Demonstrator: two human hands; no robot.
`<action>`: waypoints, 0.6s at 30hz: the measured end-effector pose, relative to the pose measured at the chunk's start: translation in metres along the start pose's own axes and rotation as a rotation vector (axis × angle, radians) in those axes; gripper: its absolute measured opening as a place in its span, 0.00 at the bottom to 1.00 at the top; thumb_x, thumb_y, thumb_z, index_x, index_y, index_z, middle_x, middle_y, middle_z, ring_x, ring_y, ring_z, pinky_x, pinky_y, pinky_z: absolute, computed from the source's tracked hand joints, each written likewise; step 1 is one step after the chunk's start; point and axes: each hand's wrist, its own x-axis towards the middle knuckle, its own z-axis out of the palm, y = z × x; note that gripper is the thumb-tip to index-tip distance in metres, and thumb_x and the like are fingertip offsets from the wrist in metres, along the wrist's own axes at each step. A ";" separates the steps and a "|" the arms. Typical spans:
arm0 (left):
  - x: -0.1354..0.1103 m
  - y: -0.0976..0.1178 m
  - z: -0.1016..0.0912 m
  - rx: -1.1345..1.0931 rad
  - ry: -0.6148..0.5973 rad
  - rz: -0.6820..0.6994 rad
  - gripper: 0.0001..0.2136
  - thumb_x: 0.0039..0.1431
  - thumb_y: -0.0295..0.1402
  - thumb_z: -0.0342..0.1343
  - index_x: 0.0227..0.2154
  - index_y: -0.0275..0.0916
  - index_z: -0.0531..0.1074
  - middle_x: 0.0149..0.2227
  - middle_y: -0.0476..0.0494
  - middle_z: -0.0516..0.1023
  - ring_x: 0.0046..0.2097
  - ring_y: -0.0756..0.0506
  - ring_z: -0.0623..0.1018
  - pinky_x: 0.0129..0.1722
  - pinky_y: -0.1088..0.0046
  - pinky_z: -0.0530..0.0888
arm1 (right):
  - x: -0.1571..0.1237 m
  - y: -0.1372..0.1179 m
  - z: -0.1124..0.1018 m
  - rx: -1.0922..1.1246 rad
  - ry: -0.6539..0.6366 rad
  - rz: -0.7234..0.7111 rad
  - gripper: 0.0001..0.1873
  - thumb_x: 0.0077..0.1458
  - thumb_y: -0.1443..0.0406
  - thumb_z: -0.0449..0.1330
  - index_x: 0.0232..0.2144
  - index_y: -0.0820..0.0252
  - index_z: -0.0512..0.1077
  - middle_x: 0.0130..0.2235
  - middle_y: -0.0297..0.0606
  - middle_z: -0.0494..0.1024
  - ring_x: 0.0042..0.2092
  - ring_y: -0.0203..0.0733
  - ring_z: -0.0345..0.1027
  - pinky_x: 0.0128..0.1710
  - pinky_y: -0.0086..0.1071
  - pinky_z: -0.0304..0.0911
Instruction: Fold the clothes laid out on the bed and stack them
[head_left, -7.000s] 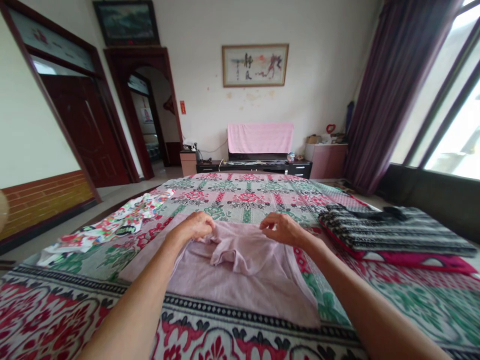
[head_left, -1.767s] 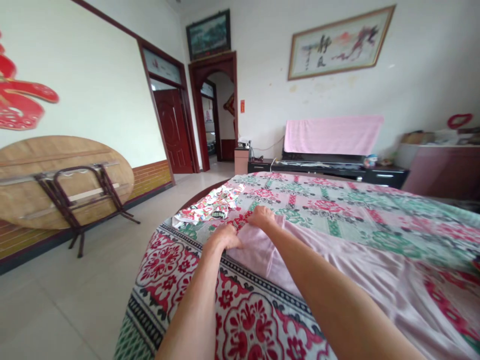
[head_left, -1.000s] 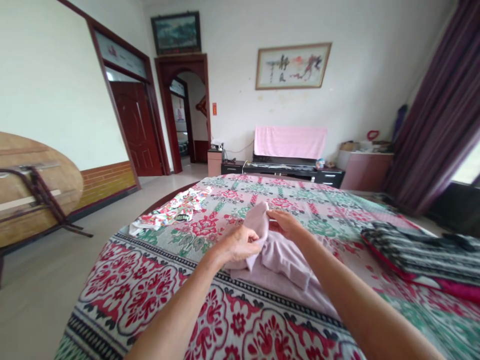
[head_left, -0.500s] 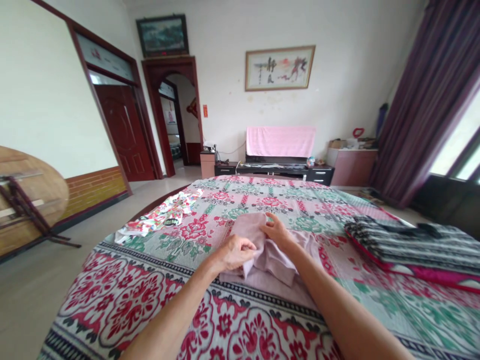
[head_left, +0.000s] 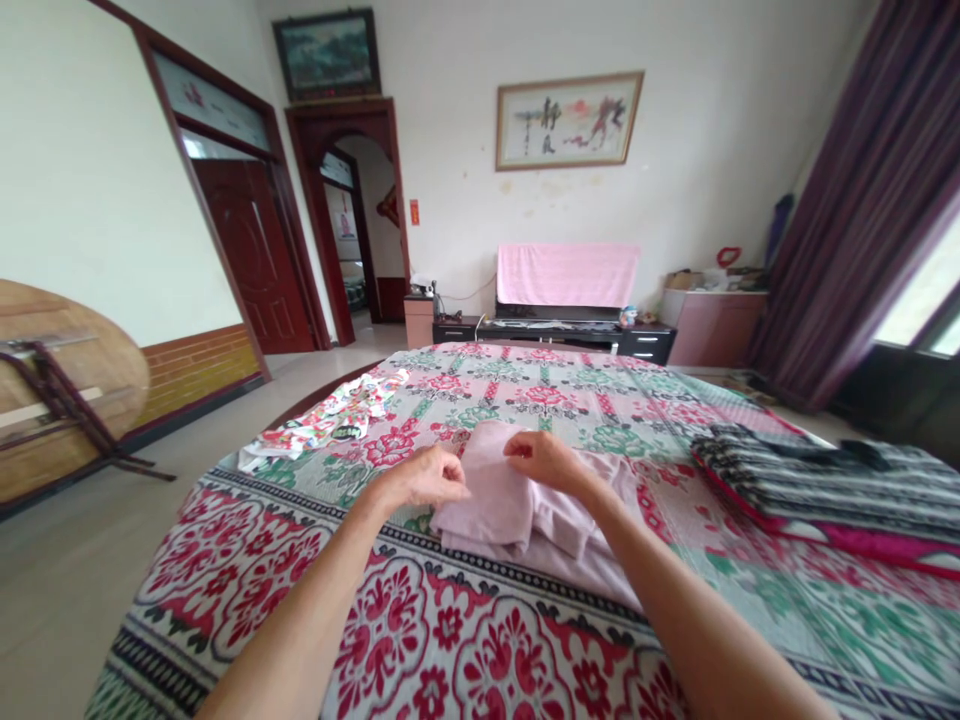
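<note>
A pale pink garment (head_left: 491,500) lies partly folded in front of me; its exact kind does not show. Its left part is laid over flat, while the right part is bunched in creases. My left hand (head_left: 429,477) is at the garment's left edge, fingers loosely bent and apart, nothing in them. Over the upper middle of the cloth is my right hand (head_left: 551,462), its fingers curved with a gap to the thumb and no cloth visibly gripped. Whether its fingertips touch the fabric I cannot tell. Beneath everything spreads a floral bedspread (head_left: 450,640).
A crumpled white garment with a colourful print (head_left: 330,425) lies at the far left of the bedspread. To the right is a folded black-and-white striped blanket (head_left: 832,490) with a magenta underside. A folded round table (head_left: 67,370) leans against the left wall.
The garment's left part, raised and pinched before, now lies flat towards the left. My left hand has let go and moved left; my right hand has released the cloth's upper edge.
</note>
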 end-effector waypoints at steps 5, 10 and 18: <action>0.002 -0.008 0.012 0.212 0.251 -0.130 0.15 0.46 0.43 0.54 0.31 0.39 0.77 0.25 0.47 0.75 0.29 0.48 0.71 0.26 0.76 0.61 | -0.004 -0.002 -0.002 -0.109 0.136 0.080 0.15 0.48 0.68 0.55 0.38 0.62 0.77 0.40 0.44 0.78 0.37 0.42 0.71 0.39 0.31 0.62; 0.009 -0.010 0.031 0.310 0.277 -0.226 0.18 0.49 0.46 0.50 0.18 0.37 0.74 0.19 0.45 0.70 0.26 0.47 0.69 0.25 0.73 0.59 | -0.002 0.039 -0.019 -0.181 0.204 0.289 0.18 0.49 0.68 0.55 0.43 0.61 0.75 0.44 0.46 0.78 0.44 0.46 0.71 0.44 0.33 0.62; 0.012 -0.010 0.036 0.211 0.301 -0.262 0.10 0.47 0.38 0.52 0.21 0.37 0.72 0.21 0.48 0.71 0.27 0.48 0.69 0.24 0.76 0.57 | 0.031 0.056 -0.004 -0.188 0.053 0.286 0.07 0.47 0.65 0.57 0.26 0.60 0.75 0.25 0.36 0.77 0.30 0.38 0.69 0.30 0.26 0.58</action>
